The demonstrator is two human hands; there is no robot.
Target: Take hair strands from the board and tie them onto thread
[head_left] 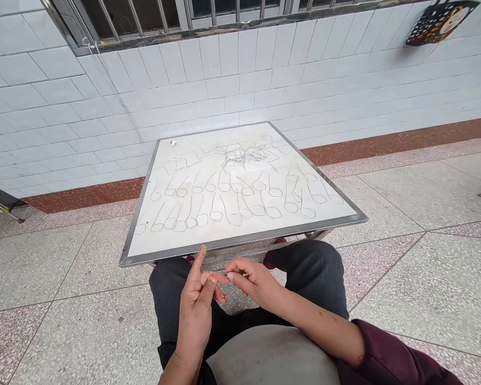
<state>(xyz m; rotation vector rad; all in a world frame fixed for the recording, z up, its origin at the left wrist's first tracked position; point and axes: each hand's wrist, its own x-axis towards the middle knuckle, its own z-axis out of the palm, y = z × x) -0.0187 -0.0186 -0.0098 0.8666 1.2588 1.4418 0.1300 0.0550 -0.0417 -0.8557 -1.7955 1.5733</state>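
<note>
My left hand (pixel 198 297) is over my lap near the table's front edge, its index finger stretched out with a tan wrapping at the tip. Its thumb presses against the other fingers in a pinch. Close beside it, my right hand (pixel 252 283) is pinched too, thumb against index finger, almost meeting the left fingers. Whatever lies between the fingertips is too fine to make out. On the white table (pixel 176 243) lie rows of thin wires bent into loops with long tails, such as one wire loop (pixel 235 220). Behind them is a tangle of zigzag-bent wires (pixel 244 153).
A small white and red item (pixel 173 143) sits at the table's back left corner. The table has a grey metal rim (pixel 244 239) and stands against a white tiled wall (pixel 224 85). A patterned bag (pixel 439 24) hangs at upper right. My knees are at the front edge.
</note>
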